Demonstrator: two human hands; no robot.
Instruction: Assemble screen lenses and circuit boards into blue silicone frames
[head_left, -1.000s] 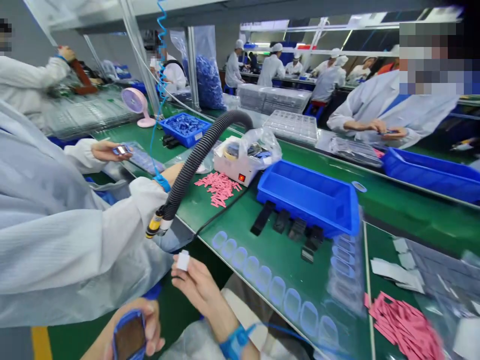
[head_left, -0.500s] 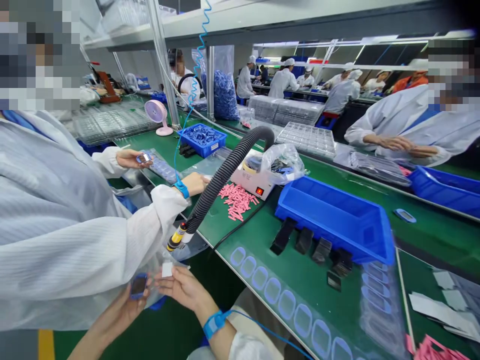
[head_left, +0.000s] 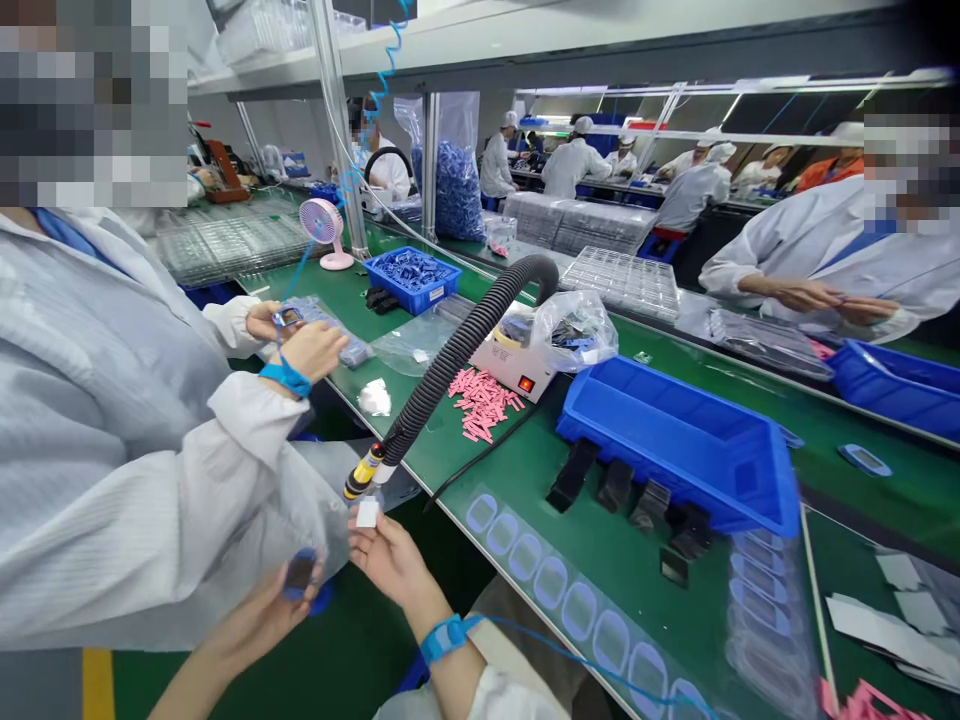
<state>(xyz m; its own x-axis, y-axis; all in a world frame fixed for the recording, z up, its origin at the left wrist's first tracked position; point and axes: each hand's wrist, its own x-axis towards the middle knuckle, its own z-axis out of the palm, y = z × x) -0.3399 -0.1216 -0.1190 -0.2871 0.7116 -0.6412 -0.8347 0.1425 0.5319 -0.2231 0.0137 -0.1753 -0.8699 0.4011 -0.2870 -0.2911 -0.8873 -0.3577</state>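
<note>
Two hands work at the lower edge of the frame: the left hand [head_left: 247, 625] has its grip clamped on a small dark blue-rimmed device [head_left: 300, 575], while the right hand [head_left: 388, 563] pinches a small white square [head_left: 367, 513], just beside the yellow-tipped nozzle [head_left: 364, 472] of a black corrugated hose [head_left: 457, 350]. A blue strap [head_left: 448, 640] circles the right wrist. On the green table [head_left: 495, 480], at center, pink strips [head_left: 480, 405] lie beside a white desktop machine [head_left: 514, 365] and near a large blue bin [head_left: 675, 445]. At left, a co-worker's blue-strapped hand [head_left: 304, 350] sits close to a small device [head_left: 289, 316] held in the other hand [head_left: 262, 322] — white sleeves fill that side of the frame.
</note>
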